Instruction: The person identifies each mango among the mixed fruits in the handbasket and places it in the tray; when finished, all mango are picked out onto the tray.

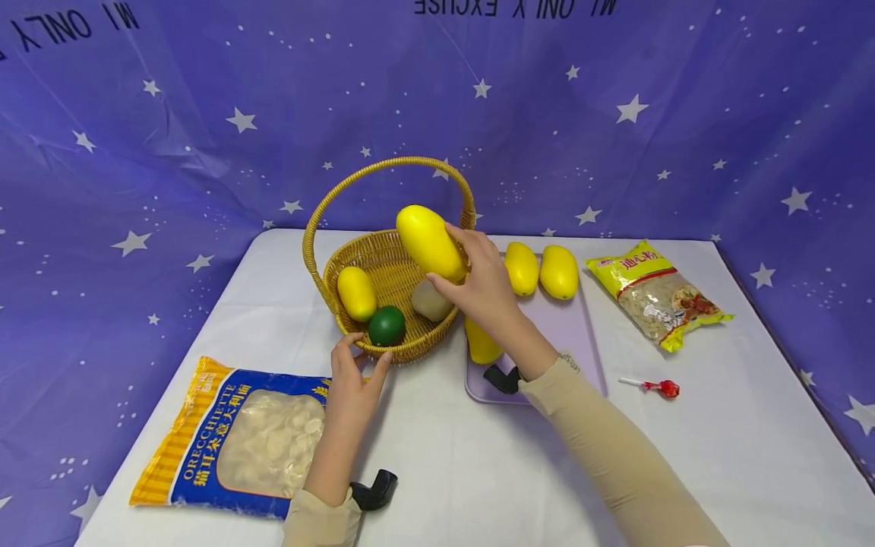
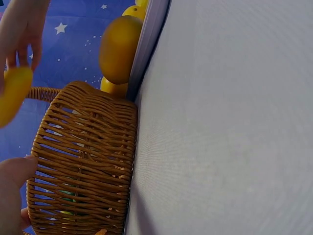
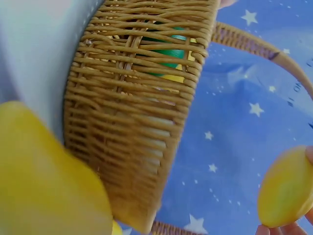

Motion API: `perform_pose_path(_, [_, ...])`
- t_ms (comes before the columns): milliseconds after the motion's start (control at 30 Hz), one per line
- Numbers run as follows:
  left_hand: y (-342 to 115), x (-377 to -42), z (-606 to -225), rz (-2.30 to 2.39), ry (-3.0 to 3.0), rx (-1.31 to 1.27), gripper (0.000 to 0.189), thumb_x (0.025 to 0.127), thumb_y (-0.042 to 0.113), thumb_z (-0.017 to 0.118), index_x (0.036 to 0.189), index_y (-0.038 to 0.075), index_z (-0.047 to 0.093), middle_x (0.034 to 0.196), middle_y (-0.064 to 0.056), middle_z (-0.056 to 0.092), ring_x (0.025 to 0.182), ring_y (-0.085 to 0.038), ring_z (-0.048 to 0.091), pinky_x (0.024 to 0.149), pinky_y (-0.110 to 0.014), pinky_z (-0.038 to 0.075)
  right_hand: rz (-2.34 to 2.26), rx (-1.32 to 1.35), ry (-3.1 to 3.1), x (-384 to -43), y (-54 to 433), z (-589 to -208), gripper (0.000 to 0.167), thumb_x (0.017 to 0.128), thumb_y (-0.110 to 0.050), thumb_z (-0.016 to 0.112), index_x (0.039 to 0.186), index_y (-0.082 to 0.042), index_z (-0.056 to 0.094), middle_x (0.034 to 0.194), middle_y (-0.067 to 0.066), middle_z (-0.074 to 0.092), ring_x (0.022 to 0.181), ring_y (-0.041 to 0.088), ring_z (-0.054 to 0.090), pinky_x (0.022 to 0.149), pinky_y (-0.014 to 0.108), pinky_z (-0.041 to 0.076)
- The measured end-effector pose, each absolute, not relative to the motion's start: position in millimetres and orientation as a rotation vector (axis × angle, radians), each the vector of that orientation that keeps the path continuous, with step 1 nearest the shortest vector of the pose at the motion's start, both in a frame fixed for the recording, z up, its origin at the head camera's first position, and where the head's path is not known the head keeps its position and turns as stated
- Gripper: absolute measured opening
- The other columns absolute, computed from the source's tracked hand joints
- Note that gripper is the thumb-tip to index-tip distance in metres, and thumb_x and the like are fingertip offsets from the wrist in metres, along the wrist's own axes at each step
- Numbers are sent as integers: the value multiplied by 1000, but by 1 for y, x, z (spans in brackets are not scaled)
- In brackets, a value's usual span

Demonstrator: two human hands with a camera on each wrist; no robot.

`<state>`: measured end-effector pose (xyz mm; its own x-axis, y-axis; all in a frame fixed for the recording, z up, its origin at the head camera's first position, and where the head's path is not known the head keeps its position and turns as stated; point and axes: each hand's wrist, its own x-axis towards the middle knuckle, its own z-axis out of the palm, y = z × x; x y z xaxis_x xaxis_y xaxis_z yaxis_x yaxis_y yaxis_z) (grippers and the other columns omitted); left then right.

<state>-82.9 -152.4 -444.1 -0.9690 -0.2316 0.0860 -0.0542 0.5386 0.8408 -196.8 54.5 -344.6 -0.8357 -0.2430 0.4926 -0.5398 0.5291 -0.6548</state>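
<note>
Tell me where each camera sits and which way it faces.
Head: worn on the head, facing forward and down over the white table and basket; both sleeves, left hand and right hand show.
Left wrist: worn there, facing the basket's woven side, turned sideways; part of the left hand shows, with the right hand beyond.
Right wrist: worn there, facing the basket past a close yellow fruit; right-hand fingers show, plus a sliver of the left hand.
Shared: both wrist views catch the basket and the held yellow fruit.
</note>
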Motion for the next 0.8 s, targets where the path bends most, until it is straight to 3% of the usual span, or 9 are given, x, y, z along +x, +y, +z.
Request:
perform_pose_path(267, [-152, -83, -443, -1395, -2605, 252, 66, 93, 53, 56, 139, 16, 28, 143, -16, 31, 118, -34, 54, 86, -48, 49, 1259, 522, -2361, -172, 98, -345, 73, 78, -17, 82, 142, -14, 46, 129, 10, 49, 102, 23, 52, 79, 40, 50])
perform_pose_path(800, [-152, -83, -441, -1427, -2594, 239, 64, 93, 51, 57, 139, 15, 28, 142, -17, 30, 120, -34, 53, 89, -48, 48, 1143, 194, -2366, -139, 168, -377, 74, 74, -13, 84, 137, -6, 47, 129, 16, 48, 96, 27, 50, 74, 43, 46])
